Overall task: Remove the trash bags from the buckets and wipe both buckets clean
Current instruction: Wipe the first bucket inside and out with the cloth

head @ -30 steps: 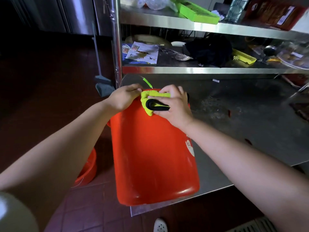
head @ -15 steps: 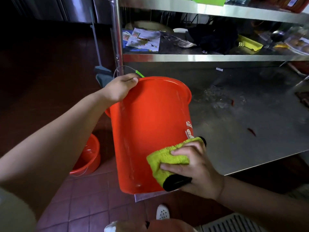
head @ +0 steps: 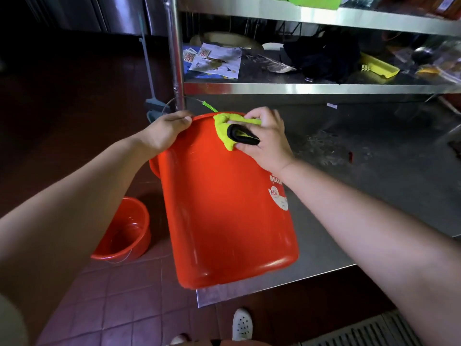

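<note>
A large orange bucket (head: 224, 208) leans tilted at the corner of the steel table (head: 374, 186), its base toward me and its rim away. My left hand (head: 164, 132) grips the rim at its far left. My right hand (head: 264, 141) presses a yellow-green cloth with black trim (head: 225, 131) against the outer wall just below the rim. A second, smaller orange bucket (head: 124, 233) stands upright on the floor to the left. No trash bag is visible.
A steel shelf (head: 311, 88) above the table holds papers, a black cloth and a yellow tray. A broom (head: 149, 78) leans by the shelf post. Red floor tiles (head: 112, 308), a white shoe (head: 242, 323) and a floor grate (head: 361, 330) lie below.
My right hand and the cloth moved from the bucket's lower wall near the base up to just under the rim. The left hand kept its hold on the rim.
</note>
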A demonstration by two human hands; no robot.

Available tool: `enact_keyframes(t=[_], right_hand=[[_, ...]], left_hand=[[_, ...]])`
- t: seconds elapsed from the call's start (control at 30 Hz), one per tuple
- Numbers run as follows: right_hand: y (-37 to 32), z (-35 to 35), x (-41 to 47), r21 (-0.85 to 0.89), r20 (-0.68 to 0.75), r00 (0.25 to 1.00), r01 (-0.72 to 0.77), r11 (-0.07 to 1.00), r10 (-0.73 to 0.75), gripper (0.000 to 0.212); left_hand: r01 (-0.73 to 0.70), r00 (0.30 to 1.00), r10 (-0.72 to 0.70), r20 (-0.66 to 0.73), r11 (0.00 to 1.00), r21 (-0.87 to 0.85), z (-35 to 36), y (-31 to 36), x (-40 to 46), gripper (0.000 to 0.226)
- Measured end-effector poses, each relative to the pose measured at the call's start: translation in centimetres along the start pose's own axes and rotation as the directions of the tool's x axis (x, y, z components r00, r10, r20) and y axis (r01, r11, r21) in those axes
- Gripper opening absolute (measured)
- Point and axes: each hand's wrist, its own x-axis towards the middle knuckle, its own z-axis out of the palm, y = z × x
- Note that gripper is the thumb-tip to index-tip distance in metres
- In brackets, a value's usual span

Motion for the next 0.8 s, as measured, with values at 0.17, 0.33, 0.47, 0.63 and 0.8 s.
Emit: enact_keyframes(t=[0.17, 0.33, 0.47, 0.63, 0.8], right_hand=[[-1.9, -0.2, -2.2, -0.003, -0.016, 1.0, 0.016, 1.0, -0.016, 0.041], [-4.1, -1.9, -8.0, -0.004, 0.02, 0.992, 0.122, 0.992, -0.122, 0.039], [-5.6, -2.6, -14.2, 0.053, 0.11, 0.94, 0.319, 0.946, -0.323, 0.043], [-5.6, -3.3, -17.0, 0.105, 0.217, 0.82, 0.52, 0.848, -0.53, 0.045], [-4.7, -2.0, -12.4, 0.022, 0.088, 0.878, 0.47, 0.882, -0.47, 0.04]], left_hand=[[0.043, 0.995, -0.016, -0.098, 0.956, 0.289, -0.1, -0.4, -1.0, 0.03], [-0.037, 0.908, 0.383, -0.168, 0.474, 0.88, 2.2, 2.6, -1.5, 0.045], [0.013, 0.987, 0.096, -0.13, 0.754, 0.657, 4.4, 4.7, 0.0, 0.057], [0.079, 0.98, 0.056, -0.193, 0.778, 0.624, 4.2, 3.9, 1.1, 0.061], [0.098, 0.979, -0.031, -0.203, 0.94, 0.327, 3.1, 2.8, 0.9, 0.056]])
